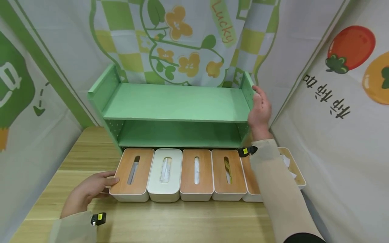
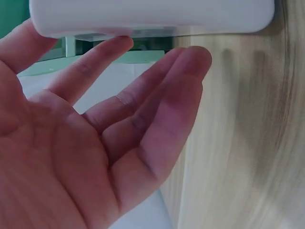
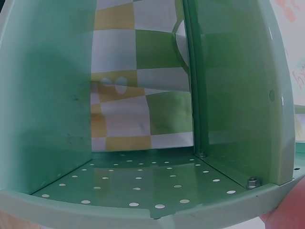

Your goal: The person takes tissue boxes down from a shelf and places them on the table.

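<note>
My left hand (image 1: 88, 187) is at the left side of the leftmost tissue box (image 1: 143, 172), which has a wood lid. In the left wrist view, its thumb and one fingertip touch the box's white wall (image 2: 152, 16), while the other fingers extend below it. My right hand (image 1: 260, 109) lies along the outer right side panel of a green two-tier shelf (image 1: 179, 101), fingers straight. Only a bit of that hand (image 3: 290, 210) shows in the right wrist view, beside the panel's edge. A white-lidded box (image 1: 173, 189) and wood-lidded boxes (image 1: 205, 172) line up before the shelf.
The right forearm (image 1: 279, 182) covers part of another wood-lidded box (image 1: 247, 168). An uncovered bin (image 1: 299, 172) with white pieces stands at the right. Printed fabric walls (image 1: 60, 44) enclose the wooden table (image 1: 182, 219) at the back and both sides.
</note>
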Motion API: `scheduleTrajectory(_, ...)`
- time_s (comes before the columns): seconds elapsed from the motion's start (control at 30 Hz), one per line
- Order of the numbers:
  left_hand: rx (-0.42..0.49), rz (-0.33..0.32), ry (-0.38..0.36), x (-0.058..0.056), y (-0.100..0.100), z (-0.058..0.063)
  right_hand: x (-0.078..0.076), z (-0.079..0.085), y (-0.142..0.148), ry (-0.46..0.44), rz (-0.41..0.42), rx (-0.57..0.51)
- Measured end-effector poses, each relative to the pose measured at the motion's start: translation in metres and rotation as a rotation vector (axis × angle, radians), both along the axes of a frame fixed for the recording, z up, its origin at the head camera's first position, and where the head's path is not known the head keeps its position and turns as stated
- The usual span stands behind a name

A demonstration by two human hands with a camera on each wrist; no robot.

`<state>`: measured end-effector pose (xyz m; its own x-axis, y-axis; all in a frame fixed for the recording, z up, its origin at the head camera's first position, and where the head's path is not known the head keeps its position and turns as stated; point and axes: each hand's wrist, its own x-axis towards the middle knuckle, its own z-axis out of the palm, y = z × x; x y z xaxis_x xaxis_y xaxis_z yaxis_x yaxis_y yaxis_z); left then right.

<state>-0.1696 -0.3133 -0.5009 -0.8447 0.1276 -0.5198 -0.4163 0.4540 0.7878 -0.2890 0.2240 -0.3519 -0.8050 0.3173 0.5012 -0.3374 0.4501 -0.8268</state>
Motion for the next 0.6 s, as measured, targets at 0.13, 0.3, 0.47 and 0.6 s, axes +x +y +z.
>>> scheduleTrajectory(0.13,-0.039,-0.005,-0.014,-0.001,0.004,0.003,0.001,-0.001,0.002,0.003,0.002,-0.001)
scheduleTrajectory(0.3,-0.076,-0.027,-0.017,-0.001,0.005,0.005,0.0,-0.001,0.002,0.011,0.007,0.001)
scheduleTrajectory(0.47,-0.115,-0.028,-0.011,0.001,0.007,0.01,-0.002,-0.002,0.002,0.031,0.014,0.008)
scheduleTrajectory(0.6,-0.154,-0.026,-0.011,0.002,0.009,0.014,-0.003,-0.001,0.001,0.056,0.015,0.018)
